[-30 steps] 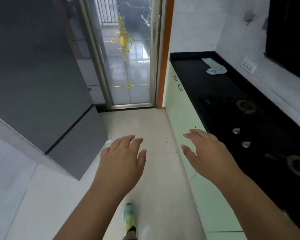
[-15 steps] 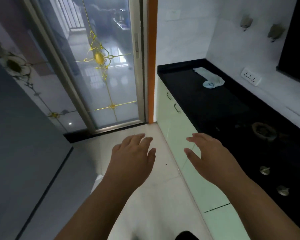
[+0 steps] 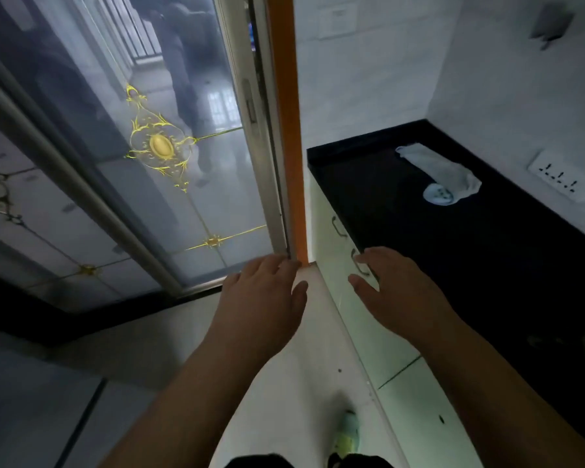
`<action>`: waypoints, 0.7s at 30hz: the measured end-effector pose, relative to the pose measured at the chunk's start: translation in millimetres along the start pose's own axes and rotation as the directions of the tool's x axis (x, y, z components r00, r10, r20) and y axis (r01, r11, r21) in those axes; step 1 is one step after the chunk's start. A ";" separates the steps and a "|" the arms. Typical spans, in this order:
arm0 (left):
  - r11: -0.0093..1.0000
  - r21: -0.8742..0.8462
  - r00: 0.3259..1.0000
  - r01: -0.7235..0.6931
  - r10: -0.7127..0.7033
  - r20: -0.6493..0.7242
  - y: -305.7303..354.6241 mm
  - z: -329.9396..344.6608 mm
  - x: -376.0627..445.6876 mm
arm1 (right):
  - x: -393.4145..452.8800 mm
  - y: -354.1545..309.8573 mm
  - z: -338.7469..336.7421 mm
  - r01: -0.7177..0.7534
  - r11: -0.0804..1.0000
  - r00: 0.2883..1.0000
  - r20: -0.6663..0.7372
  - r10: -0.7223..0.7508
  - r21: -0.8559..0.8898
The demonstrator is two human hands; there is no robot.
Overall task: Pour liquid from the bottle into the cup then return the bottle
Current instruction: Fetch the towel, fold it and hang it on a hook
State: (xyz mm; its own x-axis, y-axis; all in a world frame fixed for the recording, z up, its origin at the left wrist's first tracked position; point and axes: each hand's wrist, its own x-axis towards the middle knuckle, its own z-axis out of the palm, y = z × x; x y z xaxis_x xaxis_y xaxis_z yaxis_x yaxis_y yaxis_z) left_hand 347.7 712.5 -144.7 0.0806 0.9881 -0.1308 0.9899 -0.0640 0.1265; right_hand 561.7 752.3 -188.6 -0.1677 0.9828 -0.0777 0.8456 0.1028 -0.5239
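No bottle and no cup show in the head view. My left hand [image 3: 262, 300] is held out over the pale floor, palm down, fingers apart, holding nothing. My right hand [image 3: 397, 292] hovers in front of the light green cabinet fronts [image 3: 338, 251], also empty with fingers spread. Both forearms reach in from the bottom of the view.
A black countertop [image 3: 453, 251] runs along the right wall, with a white cloth [image 3: 443, 172] lying at its far end. A wall socket [image 3: 559, 179] sits above it. A glass sliding door with gold ornaments [image 3: 163, 150] and an orange frame [image 3: 287, 130] stands ahead.
The view has moved forward and turned left toward the glass door; the door and the counter's far end appear much closer. Both hands stay open and empty in front of me.
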 end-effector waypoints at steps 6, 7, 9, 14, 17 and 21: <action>0.999 -0.026 0.999 -0.036 0.036 0.020 8.7 -4.5 107.0 | 93.3 20.1 -26.2 -0.054 0.998 0.999 0.008 0.054 0.014; 0.998 -0.035 0.998 -0.055 0.056 0.027 10.3 -3.6 126.4 | 104.9 26.4 -28.5 -0.072 0.997 0.997 0.007 0.072 0.017; 0.994 -0.046 0.994 -0.098 0.100 0.049 13.7 0.1 166.4 | 126.6 40.0 -31.6 -0.127 0.992 0.992 0.003 0.127 0.013; 0.963 -0.069 0.960 -0.260 0.266 0.085 26.7 6.3 268.1 | 179.8 69.7 -42.2 -0.276 0.961 0.960 -0.060 0.275 -0.012; 0.927 -0.090 0.921 -0.365 0.374 0.112 33.2 7.0 328.7 | 210.5 80.5 -49.0 -0.384 0.923 0.917 -0.119 0.381 -0.003; 0.864 -0.075 0.847 -0.499 0.504 0.169 39.2 9.9 402.2 | 251.5 91.2 -49.4 -0.509 0.860 0.848 -0.155 0.506 0.019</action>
State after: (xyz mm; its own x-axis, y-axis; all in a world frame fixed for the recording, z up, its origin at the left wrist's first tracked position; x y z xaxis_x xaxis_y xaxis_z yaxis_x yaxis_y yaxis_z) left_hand 420.1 1106.1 -202.1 0.5867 0.7813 -0.2132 0.8059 -0.5374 0.2486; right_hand 621.6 1016.5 -214.1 0.3642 0.9097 -0.1992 0.8032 -0.4151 -0.4272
